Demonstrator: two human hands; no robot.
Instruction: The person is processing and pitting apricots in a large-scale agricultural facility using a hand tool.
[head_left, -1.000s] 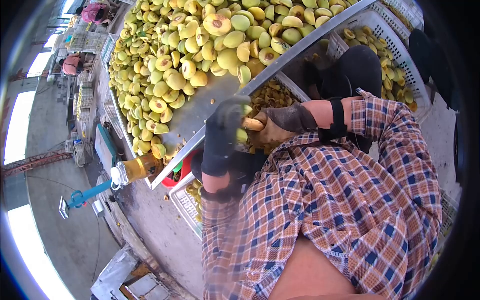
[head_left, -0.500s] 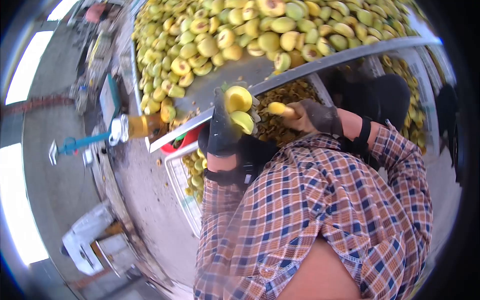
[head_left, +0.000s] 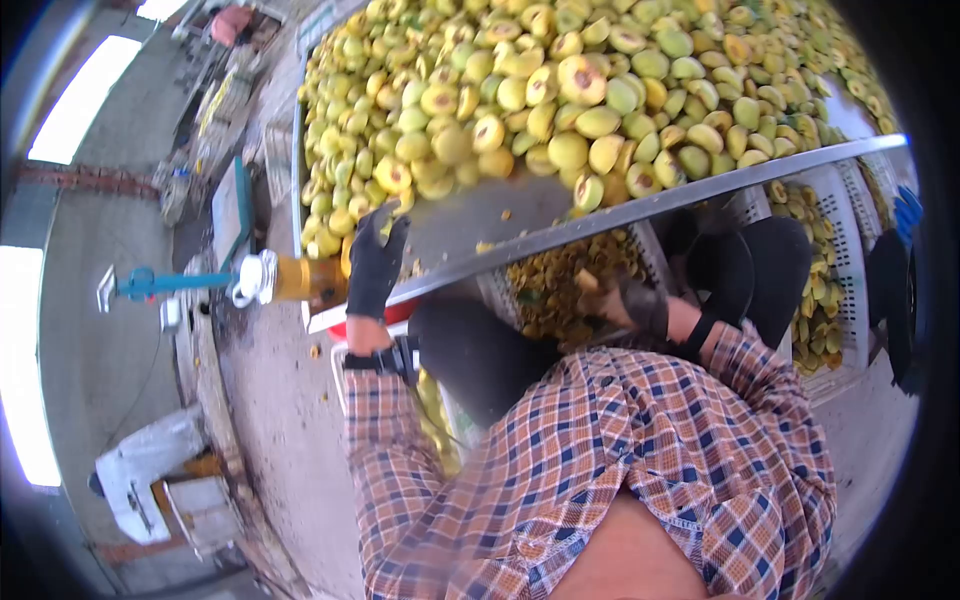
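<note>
Left hand (head_left: 376,262): shifted along the front edge to the tabletop's (head_left: 455,232) near-left corner; whether it grips, I can't tell.
Right hand (head_left: 628,305): closed round a pale tool (head_left: 587,281), over the scrap crate (head_left: 652,257).
Fruit halves (head_left: 568,150): heaped behind the tabletop's bare front strip.
Work: hands parted; I judge it between pieces.

A fruit-processing workshop, by its look: halved stone fruit (head_left: 568,151) heaped across a metal-rimmed bench (head_left: 640,211) ahead of the hands (head_left: 376,268), a perforated crate (head_left: 853,275) of more to their right, grey floor (head_left: 272,430) leftward.
</note>
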